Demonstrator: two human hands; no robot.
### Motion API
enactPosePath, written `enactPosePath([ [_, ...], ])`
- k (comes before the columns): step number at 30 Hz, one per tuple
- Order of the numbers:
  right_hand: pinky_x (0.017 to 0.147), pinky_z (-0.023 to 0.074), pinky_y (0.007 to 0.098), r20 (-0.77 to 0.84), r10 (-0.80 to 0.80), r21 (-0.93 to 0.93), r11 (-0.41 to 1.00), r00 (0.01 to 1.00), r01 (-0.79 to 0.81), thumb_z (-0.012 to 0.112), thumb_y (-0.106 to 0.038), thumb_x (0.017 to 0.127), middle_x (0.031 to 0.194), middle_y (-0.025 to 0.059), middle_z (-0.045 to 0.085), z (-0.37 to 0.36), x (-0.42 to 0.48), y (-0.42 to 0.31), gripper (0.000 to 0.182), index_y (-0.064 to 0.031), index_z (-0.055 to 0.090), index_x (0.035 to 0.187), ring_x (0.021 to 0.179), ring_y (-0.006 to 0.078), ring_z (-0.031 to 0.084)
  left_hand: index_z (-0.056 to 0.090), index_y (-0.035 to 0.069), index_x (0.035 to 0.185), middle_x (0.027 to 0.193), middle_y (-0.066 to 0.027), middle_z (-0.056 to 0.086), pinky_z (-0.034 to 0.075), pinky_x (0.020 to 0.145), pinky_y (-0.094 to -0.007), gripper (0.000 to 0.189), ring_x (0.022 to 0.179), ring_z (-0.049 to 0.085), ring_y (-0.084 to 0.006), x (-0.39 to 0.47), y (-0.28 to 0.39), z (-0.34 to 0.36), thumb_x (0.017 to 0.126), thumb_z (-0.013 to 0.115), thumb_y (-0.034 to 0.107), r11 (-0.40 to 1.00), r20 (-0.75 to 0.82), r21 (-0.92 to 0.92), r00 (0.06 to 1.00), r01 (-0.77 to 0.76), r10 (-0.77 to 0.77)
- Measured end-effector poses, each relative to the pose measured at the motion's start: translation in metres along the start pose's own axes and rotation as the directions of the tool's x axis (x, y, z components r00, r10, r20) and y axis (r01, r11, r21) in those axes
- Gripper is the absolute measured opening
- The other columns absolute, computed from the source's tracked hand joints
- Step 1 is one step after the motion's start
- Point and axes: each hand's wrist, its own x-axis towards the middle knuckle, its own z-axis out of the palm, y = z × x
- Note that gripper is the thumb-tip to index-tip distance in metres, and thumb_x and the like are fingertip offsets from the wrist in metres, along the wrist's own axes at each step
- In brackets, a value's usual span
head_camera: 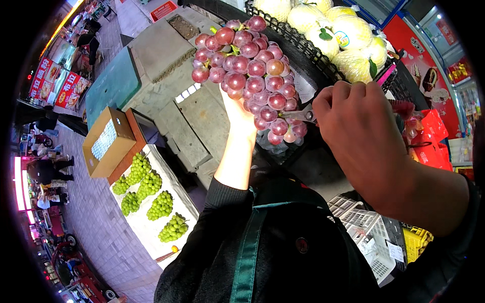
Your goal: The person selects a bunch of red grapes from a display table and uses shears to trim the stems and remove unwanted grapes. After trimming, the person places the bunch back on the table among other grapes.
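Observation:
A large bunch of red grapes (254,72) rests on my left hand (239,113), which supports it from beneath; the fingers are mostly hidden behind the fruit. My right hand (352,125) is closed around the handles of small metal scissors (301,115). The blades reach in among the grapes near the lower right end of the bunch, and their tips are partly hidden by fruit. Pale yellow pomelos (350,32) in foam or plastic netting lie in a black crate just beyond my right hand.
Several green grape bunches (161,205) lie on a white-covered table at left, beside an open cardboard box (125,142). A black plastic crate (299,41) edges the pomelos. Red plastic packaging (430,140) is right of my right hand; white plastic baskets (379,261) stand below.

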Motion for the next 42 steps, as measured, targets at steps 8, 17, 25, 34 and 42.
enactPosePath([
  [8,0.059,0.0402,0.0267,0.195,-0.033,-0.107,0.993,0.980,0.055,0.059,-0.021,0.081,0.084,0.0040,0.059,-0.021,0.006,-0.009,0.034,-0.0035,0.055,0.110,0.073,0.0129,0.058,0.043,0.009,0.131,0.129,-0.0140,0.050,0.044,0.096,-0.0483,0.060,0.114,0.052,-0.0308,0.001,0.006,0.014,0.092,0.038,0.054,1.000,-0.036,0.020,0.999,-0.021,0.022],
  [17,0.051,0.0421,0.0269,0.297,-0.194,0.043,0.981,0.935,0.190,0.062,-0.020,0.077,0.077,0.0017,0.060,-0.008,0.026,-0.008,0.030,-0.0042,0.057,0.102,0.069,0.0126,0.060,0.042,0.010,0.131,0.129,-0.0117,0.048,0.044,0.096,-0.0486,0.061,0.116,0.051,-0.0303,0.000,0.007,0.010,0.091,0.038,0.055,0.994,-0.066,0.022,0.992,-0.108,0.110],
  [25,0.055,0.0472,0.0349,-0.109,0.163,0.571,0.818,0.981,-0.072,0.065,-0.025,0.080,0.072,0.0088,0.060,0.027,-0.010,0.029,0.027,-0.0042,0.055,0.094,0.064,0.0240,0.064,0.041,0.008,0.132,0.130,-0.0143,0.049,0.042,0.098,-0.0495,0.060,0.118,0.050,-0.0318,0.001,0.020,-0.004,0.091,0.041,0.052,0.999,0.009,0.011,0.999,-0.036,0.036],
  [34,0.062,0.0472,0.0300,0.050,0.404,0.920,-0.375,0.913,0.116,0.070,-0.013,0.080,0.073,0.0089,0.061,0.104,-0.012,-0.032,0.033,-0.0058,0.050,0.107,0.070,0.0156,0.063,0.040,0.009,0.129,0.126,-0.0105,0.047,0.038,0.100,-0.0440,0.047,0.114,0.048,-0.0274,-0.006,0.035,-0.017,0.094,0.045,0.039,0.993,-0.030,0.109,0.998,-0.045,0.049],
  [42,0.073,0.0463,0.0230,0.239,0.593,0.650,-0.686,0.769,0.327,0.071,-0.002,0.077,0.090,0.0040,0.058,0.074,0.012,-0.112,0.045,-0.0036,0.047,0.114,0.080,0.0093,0.057,0.039,0.008,0.132,0.129,-0.0130,0.046,0.043,0.096,-0.0486,0.056,0.115,0.050,-0.0304,-0.007,0.032,-0.014,0.092,0.044,0.047,0.990,-0.032,0.124,0.997,-0.062,0.066],
])
